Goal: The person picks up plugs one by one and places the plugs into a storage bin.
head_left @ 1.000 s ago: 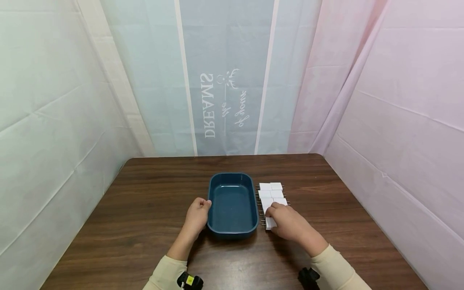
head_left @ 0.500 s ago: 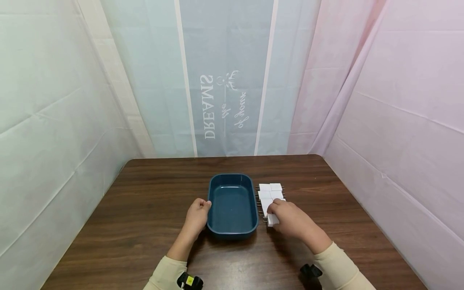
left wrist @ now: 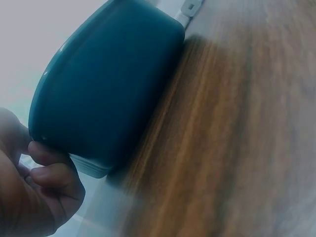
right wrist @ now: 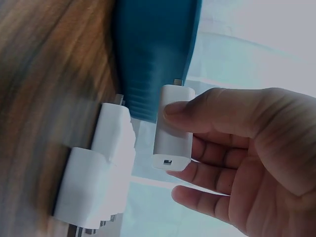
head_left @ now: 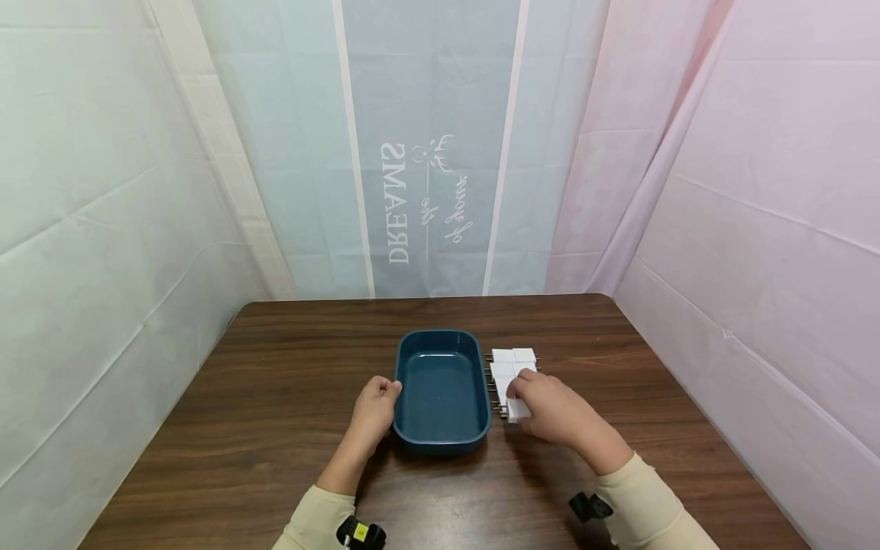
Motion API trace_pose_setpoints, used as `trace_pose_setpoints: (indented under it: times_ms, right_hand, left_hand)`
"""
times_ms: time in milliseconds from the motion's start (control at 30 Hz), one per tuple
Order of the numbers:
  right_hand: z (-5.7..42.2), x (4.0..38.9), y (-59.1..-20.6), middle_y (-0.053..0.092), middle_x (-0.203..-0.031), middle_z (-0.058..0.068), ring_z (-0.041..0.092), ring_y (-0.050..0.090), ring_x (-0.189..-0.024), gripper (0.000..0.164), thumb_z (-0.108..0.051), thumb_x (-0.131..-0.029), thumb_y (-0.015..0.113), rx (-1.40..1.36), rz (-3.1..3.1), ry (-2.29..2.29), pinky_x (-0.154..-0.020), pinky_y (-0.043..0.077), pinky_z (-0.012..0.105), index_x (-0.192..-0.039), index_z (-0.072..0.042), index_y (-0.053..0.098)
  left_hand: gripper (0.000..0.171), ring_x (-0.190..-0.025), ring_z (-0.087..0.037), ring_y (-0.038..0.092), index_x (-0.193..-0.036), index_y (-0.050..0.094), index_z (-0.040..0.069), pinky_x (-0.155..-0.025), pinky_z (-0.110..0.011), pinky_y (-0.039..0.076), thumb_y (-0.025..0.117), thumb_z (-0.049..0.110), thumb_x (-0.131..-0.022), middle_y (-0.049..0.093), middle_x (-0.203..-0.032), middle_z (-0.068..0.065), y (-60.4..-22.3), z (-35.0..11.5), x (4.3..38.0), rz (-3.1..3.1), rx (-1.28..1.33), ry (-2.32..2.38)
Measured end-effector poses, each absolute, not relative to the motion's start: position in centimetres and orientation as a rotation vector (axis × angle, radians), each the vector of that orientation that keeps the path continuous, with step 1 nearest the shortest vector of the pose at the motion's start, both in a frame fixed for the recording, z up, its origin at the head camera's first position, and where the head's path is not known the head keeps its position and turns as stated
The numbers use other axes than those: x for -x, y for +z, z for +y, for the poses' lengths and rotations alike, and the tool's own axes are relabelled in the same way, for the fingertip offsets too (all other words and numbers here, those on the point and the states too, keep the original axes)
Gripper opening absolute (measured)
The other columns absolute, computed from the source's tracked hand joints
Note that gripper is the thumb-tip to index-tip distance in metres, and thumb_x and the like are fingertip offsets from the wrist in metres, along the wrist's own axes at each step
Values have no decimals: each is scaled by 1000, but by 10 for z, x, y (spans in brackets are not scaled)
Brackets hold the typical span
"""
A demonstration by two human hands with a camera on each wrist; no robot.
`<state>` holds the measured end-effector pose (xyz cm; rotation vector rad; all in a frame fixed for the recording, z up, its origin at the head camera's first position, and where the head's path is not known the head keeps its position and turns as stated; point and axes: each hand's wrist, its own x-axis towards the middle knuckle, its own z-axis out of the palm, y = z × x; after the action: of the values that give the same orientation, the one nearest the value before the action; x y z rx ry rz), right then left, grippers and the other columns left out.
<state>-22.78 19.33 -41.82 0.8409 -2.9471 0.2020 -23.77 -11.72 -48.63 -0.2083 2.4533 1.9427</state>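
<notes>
1. The right hand's (head_left: 560,412) grip is narrow, pinching one white adapter (right wrist: 174,131) between thumb and fingers.
2. Over the last second, that hand and its adapter have shifted slightly toward the counter's (head_left: 289,397) far edge; the right wrist view shows the adapter raised off the counter.
3. For the work, this means one piece is separated from the remaining adapters (head_left: 503,370), but it is outside the blue tray (head_left: 442,444), beyond its right edge.
4. Those others lie side by side along the tray's right edge, toward the counter's right side, prongs outward.
5. The left hand (head_left: 372,412) has stayed put, its grip holding the tray's left rim; the tray hasn't moved, so it seems steadied.
</notes>
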Motion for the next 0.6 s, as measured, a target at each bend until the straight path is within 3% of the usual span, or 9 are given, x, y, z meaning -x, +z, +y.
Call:
trace_pose_setpoints:
  times_ms: [600]
  right_hand:
    - [178, 229, -401, 63, -102, -1, 14, 60, -86, 32, -12, -78, 86, -839, -2916, 227, -77, 55, 33, -106, -10, 70]
  left_hand:
    - [21, -48, -15, 37, -100, 53, 3, -43, -27, 34, 50, 23, -108, 39, -65, 1, -488, -117, 239, 2459, 219, 1945]
